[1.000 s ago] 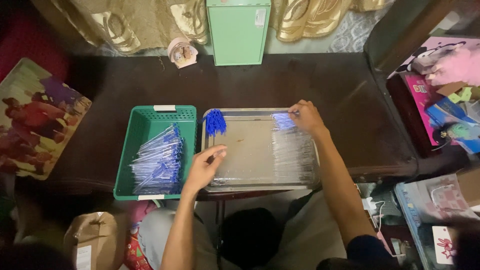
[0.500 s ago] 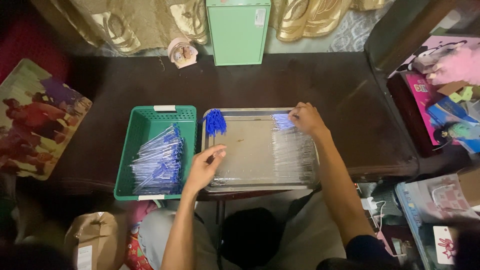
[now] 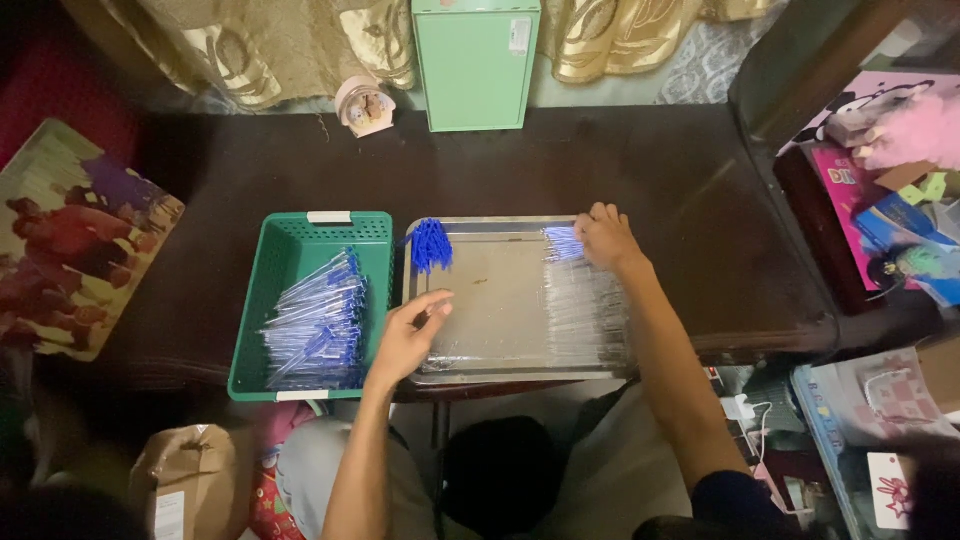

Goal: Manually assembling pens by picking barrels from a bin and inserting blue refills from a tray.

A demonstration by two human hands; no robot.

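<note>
A metal tray (image 3: 500, 300) lies on the dark table in front of me. At the tray's top left is a small heap of blue pen caps (image 3: 432, 243). A layer of clear pen barrels with blue tips (image 3: 585, 315) covers its right side. My left hand (image 3: 408, 338) rests on the tray's lower left with the fingers loosely apart and nothing clearly in them. My right hand (image 3: 606, 238) lies on the top end of the barrels. Its fingers curl down over the blue tips, and its grip is hidden.
A green plastic basket (image 3: 300, 232) left of the tray holds several capped blue pens (image 3: 320, 325). A mint green box (image 3: 476, 62) and a small pink figurine (image 3: 363, 104) stand at the back. A picture board (image 3: 70, 235) lies at the left, toys and boxes (image 3: 890, 190) at the right.
My left hand's fingers have curled slightly on the tray. My right hand has stayed on the barrels' top end with almost no shift.
</note>
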